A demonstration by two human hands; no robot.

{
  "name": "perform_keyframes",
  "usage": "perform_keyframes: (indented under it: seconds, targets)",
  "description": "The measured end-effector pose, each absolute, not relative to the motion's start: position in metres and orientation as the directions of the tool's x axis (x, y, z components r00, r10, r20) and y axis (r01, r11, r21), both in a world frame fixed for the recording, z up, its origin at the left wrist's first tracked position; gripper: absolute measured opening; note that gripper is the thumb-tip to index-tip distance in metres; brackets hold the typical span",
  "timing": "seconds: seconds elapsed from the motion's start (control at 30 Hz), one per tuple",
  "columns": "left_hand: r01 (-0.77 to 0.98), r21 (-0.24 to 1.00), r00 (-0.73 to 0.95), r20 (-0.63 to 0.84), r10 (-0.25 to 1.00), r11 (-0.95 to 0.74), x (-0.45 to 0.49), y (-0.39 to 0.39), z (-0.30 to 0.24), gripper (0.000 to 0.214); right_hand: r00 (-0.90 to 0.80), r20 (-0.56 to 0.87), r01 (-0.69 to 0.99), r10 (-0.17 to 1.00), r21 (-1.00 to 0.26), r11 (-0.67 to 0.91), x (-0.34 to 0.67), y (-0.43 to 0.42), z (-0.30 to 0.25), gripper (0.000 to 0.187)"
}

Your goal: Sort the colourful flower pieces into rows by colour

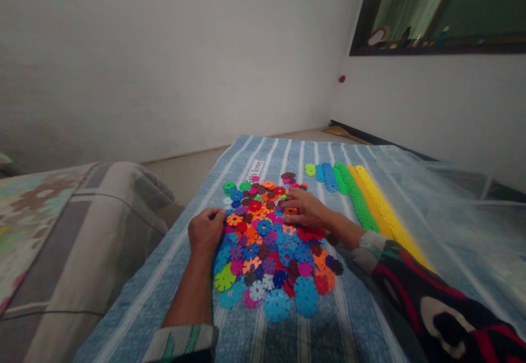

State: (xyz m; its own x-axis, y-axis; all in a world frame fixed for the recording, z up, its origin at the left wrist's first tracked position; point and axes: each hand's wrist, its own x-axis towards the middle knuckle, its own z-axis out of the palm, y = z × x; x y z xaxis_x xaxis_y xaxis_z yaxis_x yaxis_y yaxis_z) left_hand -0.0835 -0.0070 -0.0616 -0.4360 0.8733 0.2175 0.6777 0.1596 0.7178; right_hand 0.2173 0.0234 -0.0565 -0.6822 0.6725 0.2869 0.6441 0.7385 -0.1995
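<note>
A loose pile of colourful plastic snowflake discs [263, 242] lies on the striped tablecloth in front of me. My left hand [207, 230] rests at the pile's left edge, its fingers curled in and thumb against them; whatever they hold is hidden. Over the upper right of the pile, my right hand [306, 209] reaches in from the right with its fingers apart, touching orange and brown discs. To the right of that hand, discs are lined up by colour: a long yellow row [388, 215], an orange row [367, 204], a green row [357, 201] and a shorter blue row [329, 177].
A blue striped cloth [164, 291] covers the table. Clear plastic containers or sheets [456, 209] lie along the right side. At the left is a grey and beige striped fabric surface [110, 231]. A white wall [184, 61] stands behind, with a dark-framed window [444, 50] at upper right.
</note>
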Motion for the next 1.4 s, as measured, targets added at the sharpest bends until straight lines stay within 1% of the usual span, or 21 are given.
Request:
perform_keyframes:
  seconds: [0.03, 0.1, 0.2, 0.3, 0.37, 0.43, 0.5, 0.53, 0.6, 0.67, 0.77, 0.83, 0.9, 0.97, 1.03, 1.17, 1.27, 1.4]
  targets:
    - [0.679, 0.717, -0.433, 0.221, 0.874, 0.155, -0.084, -0.007, -0.062, 0.030, -0.700, 0.279, 0.627, 0.657, -0.201, 0.753, 0.219, 0.021, -0.057, 0.033]
    - [0.684, 0.714, -0.430, 0.229, 0.873, 0.149, -0.084, -0.007, -0.062, 0.029, -0.700, 0.260, 0.638, 0.665, -0.190, 0.746, 0.221, 0.022, -0.058, 0.031]
    - [0.691, 0.708, -0.430, 0.239, 0.871, 0.147, -0.085, -0.006, -0.062, 0.028, -0.635, 0.258, 0.712, 0.729, -0.173, 0.681, 0.222, 0.032, -0.060, 0.025]
    - [0.694, 0.704, -0.432, 0.242, 0.869, 0.149, -0.085, -0.007, -0.061, 0.027, -0.561, 0.292, 0.758, 0.774, -0.194, 0.623, 0.223, 0.038, -0.061, 0.024]
    - [0.694, 0.703, -0.435, 0.238, 0.868, 0.155, -0.084, -0.007, -0.060, 0.026, -0.580, 0.330, 0.720, 0.745, -0.221, 0.658, 0.224, 0.034, -0.062, 0.030]
    - [0.692, 0.703, -0.437, 0.229, 0.870, 0.163, -0.083, -0.008, -0.060, 0.027, -0.644, 0.353, 0.645, 0.679, -0.227, 0.730, 0.225, 0.026, -0.064, 0.043]
    - [0.693, 0.702, -0.436, 0.228, 0.871, 0.163, -0.082, -0.008, -0.060, 0.028, -0.694, 0.339, 0.600, 0.635, -0.214, 0.770, 0.225, 0.021, -0.066, 0.052]
    - [0.695, 0.701, -0.435, 0.231, 0.870, 0.161, -0.082, -0.008, -0.060, 0.028, -0.700, 0.322, 0.605, 0.637, -0.207, 0.769, 0.225, 0.021, -0.067, 0.051]
    - [0.699, 0.697, -0.434, 0.235, 0.870, 0.160, -0.082, -0.008, -0.060, 0.028, -0.667, 0.291, 0.661, 0.686, -0.195, 0.725, 0.225, 0.026, -0.068, 0.041]
    - [0.699, 0.696, -0.434, 0.234, 0.870, 0.161, -0.082, -0.008, -0.060, 0.029, -0.585, 0.276, 0.747, 0.763, -0.181, 0.639, 0.224, 0.035, -0.067, 0.031]
    - [0.696, 0.699, -0.434, 0.226, 0.872, 0.166, -0.083, -0.007, -0.060, 0.029, -0.470, 0.293, 0.832, 0.833, -0.167, 0.529, 0.223, 0.043, -0.064, 0.026]
    - [0.697, 0.698, -0.434, 0.226, 0.872, 0.166, -0.084, -0.006, -0.061, 0.029, -0.459, 0.322, 0.827, 0.828, -0.185, 0.531, 0.224, 0.041, -0.061, 0.029]
    - [0.700, 0.696, -0.427, 0.230, 0.875, 0.158, -0.084, -0.005, -0.062, 0.030, -0.519, 0.334, 0.777, 0.787, -0.201, 0.597, 0.226, 0.034, -0.059, 0.036]
    - [0.701, 0.696, -0.426, 0.230, 0.875, 0.159, -0.083, -0.005, -0.063, 0.030, -0.599, 0.315, 0.719, 0.736, -0.194, 0.668, 0.228, 0.027, -0.059, 0.044]
    - [0.697, 0.698, -0.434, 0.227, 0.872, 0.165, -0.083, -0.005, -0.063, 0.030, -0.624, 0.284, 0.711, 0.728, -0.182, 0.680, 0.229, 0.022, -0.059, 0.045]
    - [0.690, 0.705, -0.435, 0.218, 0.874, 0.168, -0.081, -0.006, -0.062, 0.029, -0.520, 0.266, 0.803, 0.812, -0.172, 0.571, 0.231, 0.023, -0.058, 0.035]
    - [0.696, 0.693, -0.438, 0.205, 0.875, 0.186, -0.081, -0.006, -0.059, 0.027, -0.472, 0.287, 0.831, 0.833, -0.171, 0.530, 0.235, 0.018, -0.054, 0.033]
    - [0.723, 0.660, -0.439, 0.212, 0.873, 0.203, -0.082, -0.002, -0.057, 0.025, -0.416, 0.278, 0.874, 0.866, -0.139, 0.465, 0.237, -0.013, -0.050, 0.032]
